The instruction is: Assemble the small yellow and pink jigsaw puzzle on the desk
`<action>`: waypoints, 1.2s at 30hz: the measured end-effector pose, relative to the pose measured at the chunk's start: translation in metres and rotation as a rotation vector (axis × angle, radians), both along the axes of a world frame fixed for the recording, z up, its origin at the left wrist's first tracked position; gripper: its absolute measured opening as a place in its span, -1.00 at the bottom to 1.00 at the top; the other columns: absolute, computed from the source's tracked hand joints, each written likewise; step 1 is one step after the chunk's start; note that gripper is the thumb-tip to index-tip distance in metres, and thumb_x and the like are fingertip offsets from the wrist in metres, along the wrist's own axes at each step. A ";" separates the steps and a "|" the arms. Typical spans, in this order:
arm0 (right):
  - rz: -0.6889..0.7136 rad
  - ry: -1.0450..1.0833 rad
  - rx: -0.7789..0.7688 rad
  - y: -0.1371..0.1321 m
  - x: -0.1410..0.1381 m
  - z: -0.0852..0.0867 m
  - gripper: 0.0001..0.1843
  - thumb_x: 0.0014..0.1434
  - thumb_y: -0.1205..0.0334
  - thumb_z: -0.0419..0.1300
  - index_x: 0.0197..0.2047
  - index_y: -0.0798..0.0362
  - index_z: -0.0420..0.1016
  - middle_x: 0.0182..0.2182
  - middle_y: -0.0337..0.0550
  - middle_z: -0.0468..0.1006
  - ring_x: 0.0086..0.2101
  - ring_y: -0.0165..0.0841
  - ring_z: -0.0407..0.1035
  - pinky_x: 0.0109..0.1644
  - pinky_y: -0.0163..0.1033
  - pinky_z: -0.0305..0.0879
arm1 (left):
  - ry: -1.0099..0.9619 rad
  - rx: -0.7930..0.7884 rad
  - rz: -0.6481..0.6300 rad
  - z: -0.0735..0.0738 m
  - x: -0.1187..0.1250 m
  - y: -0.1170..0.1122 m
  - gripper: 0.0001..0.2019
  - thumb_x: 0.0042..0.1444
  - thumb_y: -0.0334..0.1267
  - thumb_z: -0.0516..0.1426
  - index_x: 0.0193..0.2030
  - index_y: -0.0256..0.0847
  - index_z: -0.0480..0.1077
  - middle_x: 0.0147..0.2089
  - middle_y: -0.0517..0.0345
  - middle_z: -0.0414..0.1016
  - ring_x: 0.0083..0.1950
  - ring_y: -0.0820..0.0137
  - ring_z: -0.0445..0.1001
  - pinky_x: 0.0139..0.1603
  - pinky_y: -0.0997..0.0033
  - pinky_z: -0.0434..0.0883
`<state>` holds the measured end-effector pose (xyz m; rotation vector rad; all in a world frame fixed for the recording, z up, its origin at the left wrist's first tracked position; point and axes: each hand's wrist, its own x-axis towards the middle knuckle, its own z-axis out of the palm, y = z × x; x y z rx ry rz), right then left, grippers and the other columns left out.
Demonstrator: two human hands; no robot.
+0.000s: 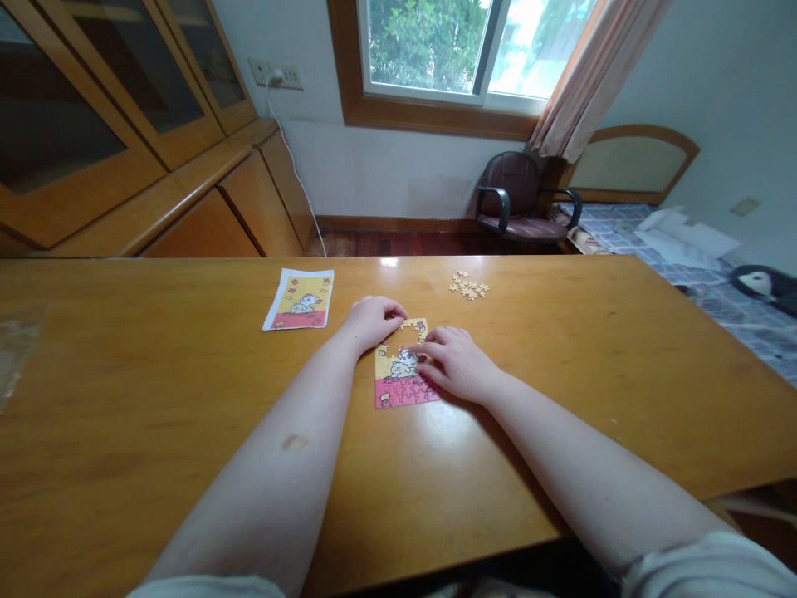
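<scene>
A small jigsaw puzzle (pixel 402 378) with a yellow top, pink bottom and a white cartoon animal lies on the wooden table (pixel 155 374) in front of me. My left hand (pixel 372 321) rests curled at the puzzle's upper left corner, fingertips pressed on its top edge. My right hand (pixel 457 363) lies on the puzzle's right edge, fingers bent and pressing on the pieces. I cannot make out a loose piece in either hand. A printed reference picture (pixel 300 299) of the same image lies to the left.
A small heap of loose puzzle pieces (pixel 469 286) sits further back on the right. Wooden cabinets (pixel 124 124) stand at left, an armchair (pixel 516 199) under the window, a bed (pixel 716 274) at right.
</scene>
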<state>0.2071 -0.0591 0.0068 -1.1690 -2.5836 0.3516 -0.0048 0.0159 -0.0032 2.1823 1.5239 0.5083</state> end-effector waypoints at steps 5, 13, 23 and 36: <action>0.004 -0.001 -0.003 -0.001 0.000 0.000 -0.71 0.30 0.09 0.15 0.03 -0.05 0.54 -0.14 -0.04 0.46 -0.11 -0.23 0.30 0.03 -0.05 0.15 | 0.005 -0.004 0.008 0.000 0.000 0.000 -0.80 0.06 -0.26 0.14 -0.24 -0.08 0.61 -0.17 0.16 0.63 -0.11 0.27 0.49 -0.07 0.33 0.41; -0.439 0.047 0.102 0.016 0.010 -0.014 -0.47 0.27 0.01 0.11 0.22 0.10 0.33 0.16 0.13 0.37 0.20 -0.06 0.16 0.36 0.21 -0.30 | -0.012 0.006 0.005 -0.001 -0.001 0.000 -0.81 0.07 -0.24 0.14 -0.26 -0.07 0.60 -0.18 0.17 0.63 -0.12 0.27 0.50 -0.10 0.34 0.41; -0.877 -0.076 -0.015 0.054 0.041 -0.036 -0.08 0.21 -0.21 0.03 0.42 0.25 -0.06 0.40 0.29 -0.08 0.37 0.05 -0.21 0.38 0.17 -0.32 | 0.013 0.003 -0.009 -0.004 -0.003 0.003 -0.80 0.08 -0.22 0.14 -0.24 -0.05 0.61 -0.17 0.15 0.63 -0.07 0.24 0.50 -0.07 0.30 0.40; -0.616 0.095 0.175 0.091 0.069 -0.026 -0.50 0.20 0.27 0.07 0.19 0.21 0.39 0.08 0.11 0.51 0.07 -0.14 0.37 0.22 -0.07 0.20 | -0.008 -0.003 -0.007 -0.004 -0.003 0.003 -0.81 0.08 -0.24 0.15 -0.25 -0.05 0.61 -0.17 0.14 0.62 -0.09 0.24 0.50 -0.06 0.29 0.41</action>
